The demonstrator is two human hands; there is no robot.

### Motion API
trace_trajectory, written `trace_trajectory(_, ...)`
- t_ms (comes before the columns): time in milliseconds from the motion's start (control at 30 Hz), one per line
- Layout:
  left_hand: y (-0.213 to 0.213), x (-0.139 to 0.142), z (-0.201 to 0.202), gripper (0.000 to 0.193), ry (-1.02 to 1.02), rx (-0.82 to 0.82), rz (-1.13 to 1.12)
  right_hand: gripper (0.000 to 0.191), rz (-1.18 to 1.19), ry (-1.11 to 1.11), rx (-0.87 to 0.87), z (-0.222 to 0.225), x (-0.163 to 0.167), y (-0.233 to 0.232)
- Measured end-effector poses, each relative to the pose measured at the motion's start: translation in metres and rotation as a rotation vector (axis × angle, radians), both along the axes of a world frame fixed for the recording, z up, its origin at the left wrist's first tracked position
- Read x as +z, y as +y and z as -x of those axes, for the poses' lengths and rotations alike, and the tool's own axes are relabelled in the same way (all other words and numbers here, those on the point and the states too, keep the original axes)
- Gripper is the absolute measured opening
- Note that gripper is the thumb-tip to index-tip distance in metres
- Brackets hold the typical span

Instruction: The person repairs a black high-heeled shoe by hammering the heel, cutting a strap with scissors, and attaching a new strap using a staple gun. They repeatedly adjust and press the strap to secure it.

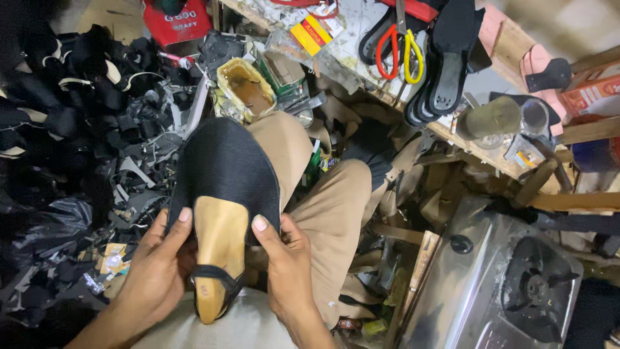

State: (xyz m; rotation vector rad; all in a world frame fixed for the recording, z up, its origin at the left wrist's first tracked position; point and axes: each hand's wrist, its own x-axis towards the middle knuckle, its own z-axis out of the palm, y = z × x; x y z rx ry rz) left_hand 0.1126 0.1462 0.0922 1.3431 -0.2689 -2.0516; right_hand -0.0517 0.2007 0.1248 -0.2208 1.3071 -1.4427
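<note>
Both my hands hold a black fabric shoe upper (223, 161) stretched over a tan wooden last (219, 245), toe pointing away from me. My left hand (155, 271) grips its left side, with the thumb on the edge of the black fabric. My right hand (287, 268) grips the right side, thumb pressed on the upper's rim. A thin black heel strap crosses the last near its back end. The shoe rests over my lap, above my tan trousers (329, 207).
A heap of black shoe parts and scraps (77, 116) fills the left. A yellowed glue pot (245, 87) sits ahead. Red and yellow scissors (400, 48) and black soles (449, 64) lie on the workbench. A metal gas stove (504, 284) stands at the right.
</note>
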Motion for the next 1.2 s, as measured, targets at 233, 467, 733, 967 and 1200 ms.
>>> trace_trajectory(233,0.037,-0.054,-0.030,0.048,0.297,-0.028,-0.042,0.015,0.173,0.309,0.126,-0.009,0.015,0.041)
trace_trajectory(467,0.060,-0.090,-0.015,0.039,0.454,-0.132,-0.041,0.017,0.044,0.271,0.024,-0.014,0.006,0.075)
trace_trajectory(733,0.063,-0.068,-0.003,0.021,0.466,-0.294,0.327,0.017,0.075,0.325,-0.046,-0.023,-0.008,0.093)
trace_trajectory(967,0.058,-0.032,0.006,0.020,-0.278,-0.684,0.983,0.019,0.104,0.285,-0.096,-0.027,-0.005,0.088)
trace_trajectory(1200,0.050,-0.020,0.012,0.031,0.170,-0.512,0.579,0.055,0.220,0.011,0.029,-0.011,-0.010,0.074)
